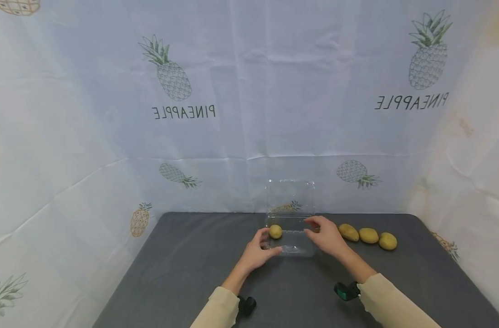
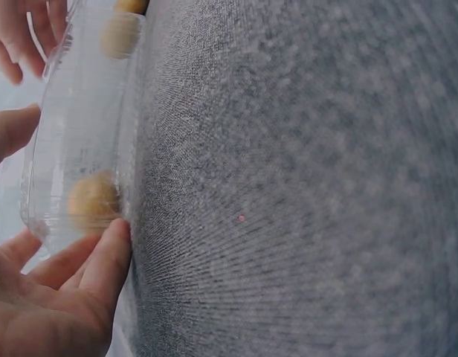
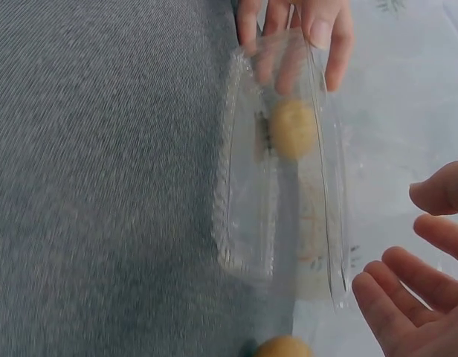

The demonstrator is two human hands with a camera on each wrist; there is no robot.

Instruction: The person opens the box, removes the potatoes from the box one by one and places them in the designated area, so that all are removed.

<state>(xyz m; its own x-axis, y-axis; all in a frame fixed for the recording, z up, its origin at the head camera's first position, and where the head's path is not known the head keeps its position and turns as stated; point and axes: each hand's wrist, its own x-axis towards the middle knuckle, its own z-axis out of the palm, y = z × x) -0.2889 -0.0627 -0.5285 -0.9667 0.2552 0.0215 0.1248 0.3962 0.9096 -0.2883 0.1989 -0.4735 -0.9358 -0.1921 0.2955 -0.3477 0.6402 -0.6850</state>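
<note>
A clear plastic clamshell box (image 1: 294,250) lies on the dark table with its lid (image 1: 290,193) raised against the curtain. One yellow potato (image 1: 276,231) sits in its left part; the left wrist view shows this potato (image 2: 95,201) through the wall. My left hand (image 1: 257,250) is spread around the box's left end, fingertips against the outer wall and thumb by the front rim. With fingers apart and nothing between them, my right hand (image 1: 325,234) hovers by the box's right side, and the right wrist view has these fingers (image 3: 407,297) beside the raised lid.
To the right of the box, three yellow potatoes (image 1: 369,235) lie in a row on the table (image 1: 171,273). A white curtain (image 1: 249,91) printed with pineapples encloses the back and sides. Black camera mounts (image 1: 346,291) sit at both wrists.
</note>
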